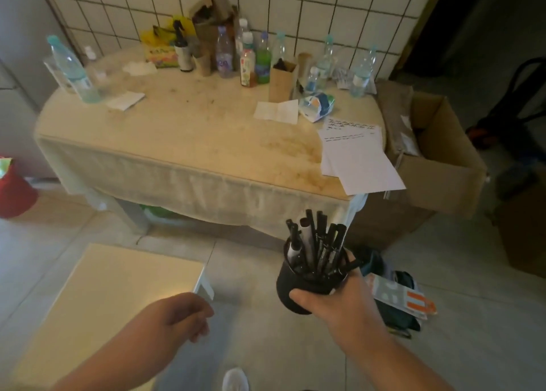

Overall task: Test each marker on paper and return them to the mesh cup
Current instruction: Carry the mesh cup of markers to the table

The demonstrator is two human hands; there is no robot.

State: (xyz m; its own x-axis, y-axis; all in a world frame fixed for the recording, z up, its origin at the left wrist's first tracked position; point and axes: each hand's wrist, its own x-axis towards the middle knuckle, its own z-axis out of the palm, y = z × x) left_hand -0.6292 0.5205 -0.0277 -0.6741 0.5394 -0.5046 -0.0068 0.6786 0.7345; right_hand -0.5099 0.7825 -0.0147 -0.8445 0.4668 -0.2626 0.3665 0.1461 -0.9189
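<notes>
Head view, right hand (339,302) gripping mesh cup (298,287), markers (317,242) blurred

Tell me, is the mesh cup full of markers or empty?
Full: many black markers stand bunched in the mesh cup, which the right hand holds roughly upright.

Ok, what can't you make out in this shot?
- Head view: mesh cup, lower side covered by the right hand.
- Markers: exact count unclear, they overlap.
- Marks on the paper: too small to read.
- Left hand: fingers curl under, palm hidden.
</notes>
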